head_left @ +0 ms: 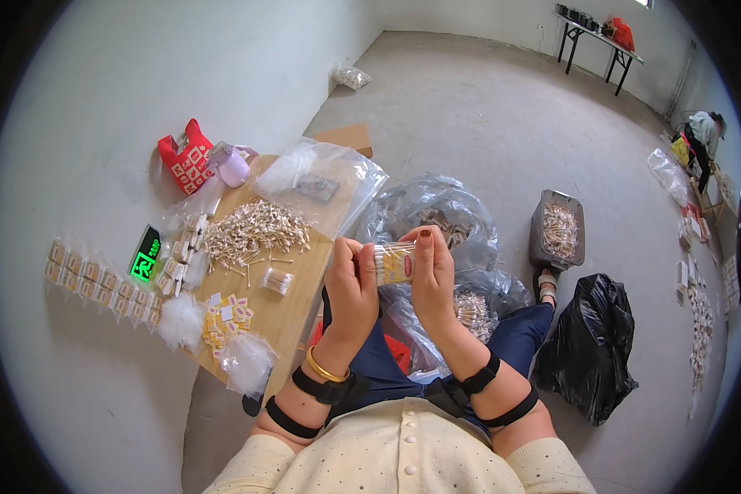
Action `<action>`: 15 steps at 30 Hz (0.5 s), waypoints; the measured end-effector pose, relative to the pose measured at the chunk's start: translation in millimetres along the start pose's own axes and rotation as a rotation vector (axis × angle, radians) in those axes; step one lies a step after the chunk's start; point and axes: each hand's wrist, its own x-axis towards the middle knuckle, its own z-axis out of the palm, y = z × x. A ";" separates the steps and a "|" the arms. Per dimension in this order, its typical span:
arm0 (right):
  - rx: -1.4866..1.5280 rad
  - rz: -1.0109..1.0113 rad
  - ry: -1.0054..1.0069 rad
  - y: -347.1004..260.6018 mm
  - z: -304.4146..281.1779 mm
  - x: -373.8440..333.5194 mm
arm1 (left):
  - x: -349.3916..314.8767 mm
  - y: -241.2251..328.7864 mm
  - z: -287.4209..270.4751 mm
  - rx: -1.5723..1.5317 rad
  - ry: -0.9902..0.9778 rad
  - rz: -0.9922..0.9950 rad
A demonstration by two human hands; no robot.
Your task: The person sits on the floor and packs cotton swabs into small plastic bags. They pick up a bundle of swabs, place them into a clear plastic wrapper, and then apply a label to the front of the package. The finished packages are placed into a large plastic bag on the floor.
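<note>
Above my lap, both hands hold a pack of cotton swabs (394, 265) with a yellow and white label. The fingers of my left hand (354, 281) grip its left end; my right hand (433, 280) pinches its right end, thumb on top. On the wooden table (305, 276) to my left lies a heap of loose cotton swabs (257, 230). Nearer me on the table are a small bundle of swabs (277, 281), a pile of yellow and white cards (227, 316) and some clear plastic bags (249, 361). Several finished-looking swab packs (99, 284) line up along the left side.
Large clear bags with swabs (472, 309) stand between my legs. Right of them are a grey bin (580, 235) of swabs and a black plastic bag (589, 350). A lilac jug (229, 167) and red bag (188, 160) stand at the left. Another person (703, 140) bends at the far right.
</note>
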 end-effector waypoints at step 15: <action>-0.038 -0.019 -0.046 -2.4 5.2 3.7 | 11.6 -13.9 -9.0 -0.400 -0.018 -0.205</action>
